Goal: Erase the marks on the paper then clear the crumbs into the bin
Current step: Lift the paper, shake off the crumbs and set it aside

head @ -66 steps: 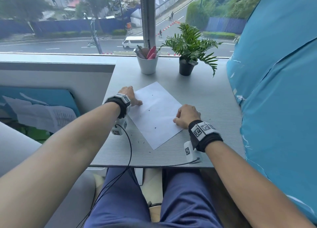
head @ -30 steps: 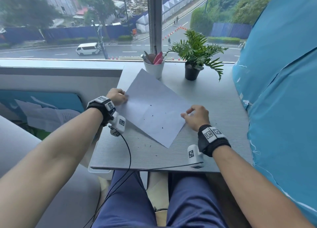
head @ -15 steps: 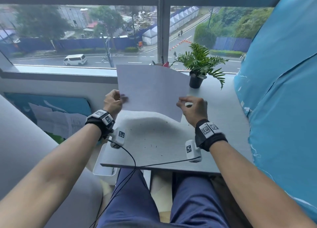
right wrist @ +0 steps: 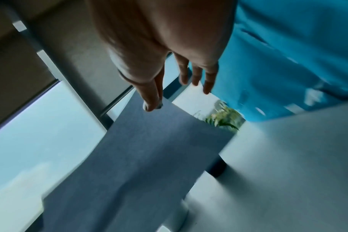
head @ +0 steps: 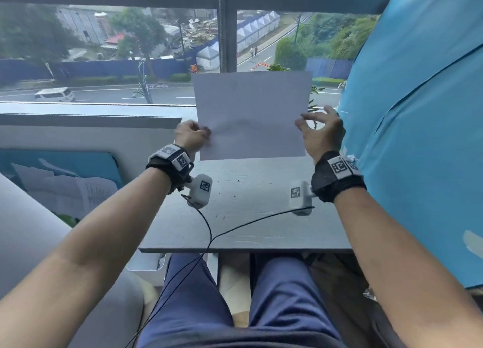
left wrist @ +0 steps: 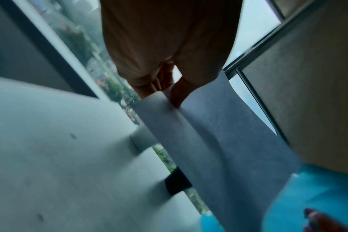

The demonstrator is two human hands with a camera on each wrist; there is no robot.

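Paper [head: 251,115], flat on the table [head: 248,232] 2.2 s ago, now hangs upright above it, long axis horizontal, face toward the person, left hand [head: 189,136] pinching its left edge, right hand [head: 322,134] thumb-and-forefinger at its right edge, other fingers spread; crumbs [head: 222,217] remain on table.

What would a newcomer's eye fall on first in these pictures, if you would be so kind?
First, the sheet of paper held upright above the desk in front of the window, the left hand pinching its left edge and the right hand pinching its right edge between thumb and forefinger. Next, the dark eraser crumbs scattered on the grey desk beneath it. A small white bin peeks out under the desk's near left corner.
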